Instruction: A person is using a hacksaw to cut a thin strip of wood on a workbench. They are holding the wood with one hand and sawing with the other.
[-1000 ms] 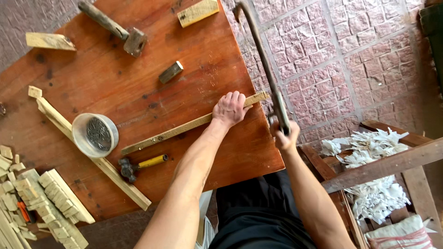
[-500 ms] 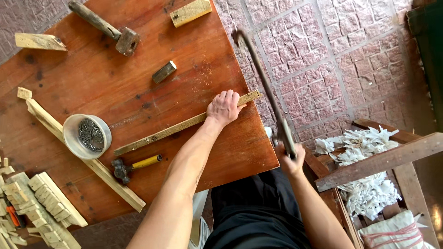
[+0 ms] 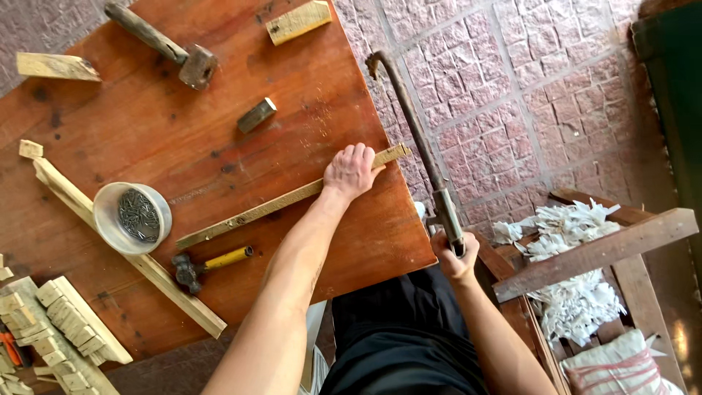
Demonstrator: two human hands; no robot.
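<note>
Left hand (image 3: 351, 172) pressed flat, fingers together, on a long thin pale wooden strip (image 3: 285, 203) — its long axis runs diagonally across the worn reddish-brown wooden tabletop (image 3: 146, 132), far end reaching the right edge. Right hand (image 3: 455, 256) fisted around the grip of a rusty curved-frame metal saw (image 3: 413, 132), pointing away alongside that edge. Nearby: round metal bowl of dark nails (image 3: 133, 216) and yellow-handled hammer (image 3: 208, 263).

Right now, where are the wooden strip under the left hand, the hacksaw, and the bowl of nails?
wooden strip (image 3: 256, 212), head view, middle of its length
hacksaw (image 3: 417, 132), head view, metal frame bar
bowl of nails (image 3: 104, 223), head view, left rim
</note>
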